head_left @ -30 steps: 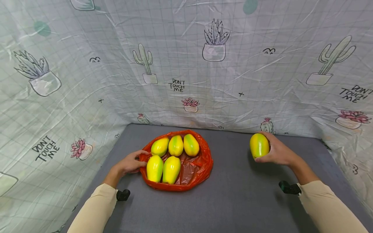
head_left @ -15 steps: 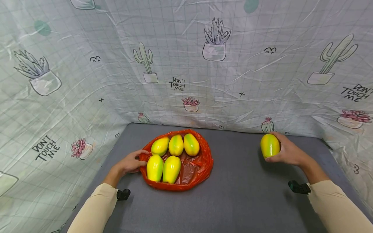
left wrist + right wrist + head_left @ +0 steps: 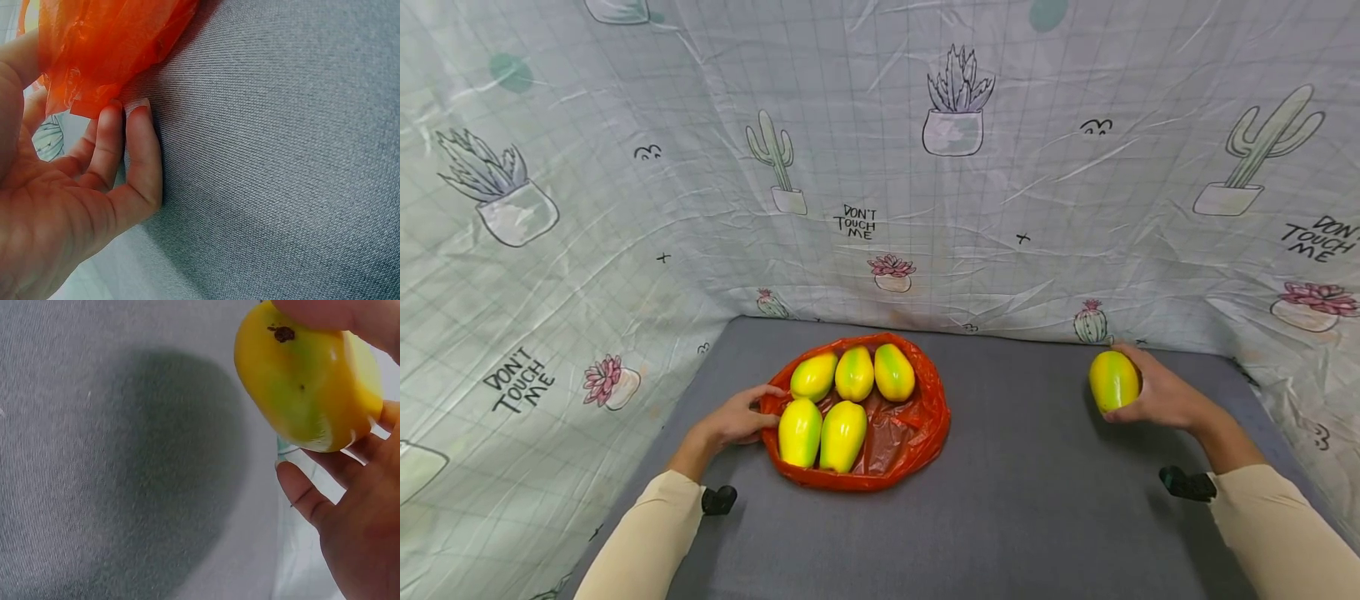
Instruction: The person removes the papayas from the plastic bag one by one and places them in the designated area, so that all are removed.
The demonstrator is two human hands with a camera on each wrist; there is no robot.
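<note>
A red plastic bag (image 3: 891, 442) lies spread on the left half of the table with its mouth facing up. Inside sit several glossy yellow-green papayas (image 3: 842, 435) in two rows. My left hand (image 3: 732, 421) grips the bag's left rim; in the left wrist view, thumb and curled fingers take the orange-looking plastic (image 3: 119, 50) from two sides. On the right, my right hand (image 3: 1161, 398) holds one papaya (image 3: 1114, 382) between thumb and fingers. The right wrist view shows its brown stem scar and a shadow below it, the papaya raised off the table.
The dark grey table (image 3: 1000, 500) runs back to a hanging cloth (image 3: 1015, 192) printed with cacti and words. The cloth also closes off the left side. A black wrist mount (image 3: 1186, 483) sticks out from the right sleeve, another (image 3: 718, 500) from the left.
My right hand has carried the papaya to the right and slightly nearer, away from the bag. The left hand, the bag and the papayas in it have stayed in place.
</note>
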